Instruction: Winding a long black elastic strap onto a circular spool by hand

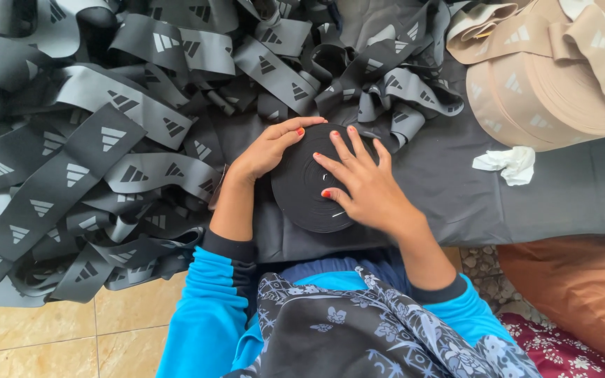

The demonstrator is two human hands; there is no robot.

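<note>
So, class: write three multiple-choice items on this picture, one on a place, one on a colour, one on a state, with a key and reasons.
1. Where does the white crumpled scrap lie?
A. on the dark cloth right of the hands
B. on the tiled floor
C. on top of the black roll

2. What colour is the big roll at top right?
A. red
B. beige
C. blue

3. How does the right hand meet the black roll?
A. clenched in a fist above it
B. flat on top, fingers spread
C. away from it, on the floor

Key: 1 A, the scrap sits on the cloth. 2 B, the big roll is beige. 3 B, the right hand presses the black roll, the left hand cupping its edge.
</note>
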